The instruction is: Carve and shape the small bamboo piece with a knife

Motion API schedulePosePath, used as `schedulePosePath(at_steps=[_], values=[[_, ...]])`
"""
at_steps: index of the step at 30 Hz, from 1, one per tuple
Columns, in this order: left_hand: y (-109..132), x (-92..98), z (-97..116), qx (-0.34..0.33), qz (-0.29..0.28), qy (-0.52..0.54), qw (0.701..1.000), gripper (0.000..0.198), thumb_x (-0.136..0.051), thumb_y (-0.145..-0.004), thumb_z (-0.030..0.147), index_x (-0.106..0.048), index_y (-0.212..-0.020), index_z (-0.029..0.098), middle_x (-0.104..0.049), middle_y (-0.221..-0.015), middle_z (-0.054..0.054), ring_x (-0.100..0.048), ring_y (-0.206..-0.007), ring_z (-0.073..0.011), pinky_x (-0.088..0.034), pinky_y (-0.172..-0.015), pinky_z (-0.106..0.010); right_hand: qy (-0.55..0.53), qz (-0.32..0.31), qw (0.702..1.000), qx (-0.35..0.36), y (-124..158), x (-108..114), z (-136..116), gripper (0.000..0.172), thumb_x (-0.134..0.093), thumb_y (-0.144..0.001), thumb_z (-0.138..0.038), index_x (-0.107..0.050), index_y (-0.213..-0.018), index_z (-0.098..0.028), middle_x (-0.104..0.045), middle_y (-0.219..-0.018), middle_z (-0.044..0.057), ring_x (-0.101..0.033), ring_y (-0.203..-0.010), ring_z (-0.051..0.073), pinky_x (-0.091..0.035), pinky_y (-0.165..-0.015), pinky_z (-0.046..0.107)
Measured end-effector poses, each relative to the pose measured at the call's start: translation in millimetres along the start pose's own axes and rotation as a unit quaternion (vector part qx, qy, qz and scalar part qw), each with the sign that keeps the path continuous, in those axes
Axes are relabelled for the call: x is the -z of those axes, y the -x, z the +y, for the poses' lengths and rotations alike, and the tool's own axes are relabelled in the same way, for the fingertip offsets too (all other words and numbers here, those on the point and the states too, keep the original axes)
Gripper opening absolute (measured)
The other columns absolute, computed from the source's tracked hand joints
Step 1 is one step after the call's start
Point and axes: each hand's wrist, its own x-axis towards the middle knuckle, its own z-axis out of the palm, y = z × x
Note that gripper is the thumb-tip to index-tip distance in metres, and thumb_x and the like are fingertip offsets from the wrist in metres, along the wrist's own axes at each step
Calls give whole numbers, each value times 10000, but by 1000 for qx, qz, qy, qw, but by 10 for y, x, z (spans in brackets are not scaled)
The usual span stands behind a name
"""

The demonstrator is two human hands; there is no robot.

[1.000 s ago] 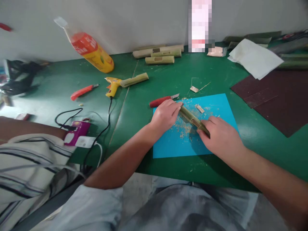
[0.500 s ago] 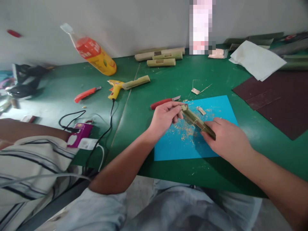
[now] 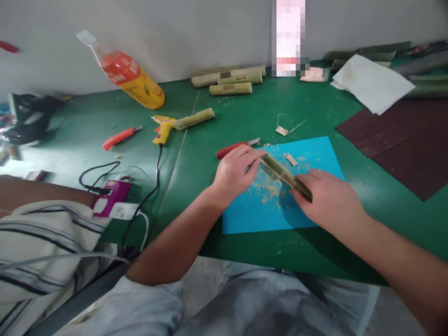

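Note:
A green bamboo piece (image 3: 278,169) with a cut opening along its side slants above the blue sheet (image 3: 241,219). Its near end is gripped by my right hand (image 3: 331,198), thumb below and fingers over it. My left hand (image 3: 235,170) is at the far end, its fingertips closed on the tip and covering it. Pale shavings (image 3: 268,190) and a small bamboo chip (image 3: 290,159) lie on the sheet. Just beyond my left hand rests a red-handled knife (image 3: 233,150).
At left are a yellow glue gun (image 3: 164,129), an orange cutter (image 3: 119,138), a purple power strip (image 3: 111,198) with cables and a drink bottle (image 3: 135,81). Cut bamboo tubes (image 3: 231,88) lie along the wall. Dark brown boards (image 3: 402,144) and white paper (image 3: 373,84) are right. Someone's striped clothing (image 3: 45,252) shows at left.
My left fingers have moved over the bamboo's far end, hiding the tip that showed before. My right hand keeps its grip. The whole view has shifted slightly.

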Motion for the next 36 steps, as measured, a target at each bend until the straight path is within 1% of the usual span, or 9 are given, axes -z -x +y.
schedulePosePath(at_steps=[5, 10, 15, 17, 20, 24, 28, 33, 36], values=[[21, -26, -54, 13, -35, -6, 999, 228, -669, -997, 147, -773, -1201, 155, -785, -1068, -85, -756, -962, -177, -627, -905, -326, -1, 2, 1000, -5, -3, -4, -1, 204, -641, -984, -320, -771, -1049, -177, -730, -964, 100, -677, -876, 264, -413, -703, 372], [24, -125, -94, 4, -7, 19, 1000, 131, -717, -991, 190, -780, -1100, 153, -791, -994, -72, -745, -891, -170, -621, -839, -313, -10, 8, 1000, 1, -8, -22, -8, 202, -624, -995, -321, -757, -993, -170, -722, -947, 103, -676, -876, 262, -427, -711, 375], [7, -270, 74, -88, -29, -3, 996, 192, -588, -1073, 222, -759, -1045, 139, -738, -867, -60, -701, -825, -168, -593, -774, -309, -16, -1, 1000, -2, -8, -34, -10, 178, -635, -985, -309, -734, -931, -171, -709, -928, 101, -668, -871, 261, -424, -708, 378], [-4, -291, 106, -104, -31, -13, 994, 215, -556, -1084, 222, -747, -1034, 137, -732, -872, -64, -691, -829, -170, -587, -777, -316, -20, -4, 1000, -6, -11, -28, -14, 186, -621, -992, -312, -730, -929, -176, -707, -933, 101, -666, -882, 261, -423, -712, 377], [2, -282, 105, -85, -19, -23, 996, 227, -549, -1082, 231, -737, -988, 147, -728, -886, -70, -683, -843, -178, -587, -798, -337, -27, -4, 1000, -12, -17, -17, -23, 197, -598, -1001, -317, -727, -924, -190, -706, -938, 98, -657, -879, 256, -419, -710, 371], [45, -232, 70, -99, -66, -17, 993, 245, -536, -1087, 249, -749, -1013, 154, -717, -855, -67, -677, -823, -183, -578, -771, -342, -21, -15, 1000, -7, -20, -10, -35, 191, -603, -998, -312, -720, -919, -183, -702, -923, 102, -656, -875, 252, -423, -710, 365], [42, -193, -10, -58, -16, -15, 998, 241, -552, -1081, 254, -762, -1017, 156, -736, -896, -77, -687, -858, -188, -592, -822, -361, -12, -16, 1000, -9, -20, -7, -49, 217, -580, -1018, -304, -729, -946, -163, -700, -942, 109, -668, -899, 264, -443, -738, 377], [23, -255, 39, -94, -41, -21, 994, 260, -532, -1093, 237, -770, -1144, 145, -737, -920, -83, -696, -871, -183, -588, -806, -329, -6, -20, 1000, -6, -23, -10, -52, 218, -590, -1015, -313, -729, -949, -159, -705, -945, 114, -673, -903, 276, -449, -742, 387], [-4, -246, -11, -73, -22, -25, 997, 255, -542, -1089, 230, -770, -1151, 136, -738, -953, -92, -706, -894, -190, -593, -845, -348, -19, -13, 1000, -9, -22, -11, -45, 201, -596, -1009, -311, -730, -952, -173, -707, -943, 106, -666, -891, 267, -442, -731, 382]])
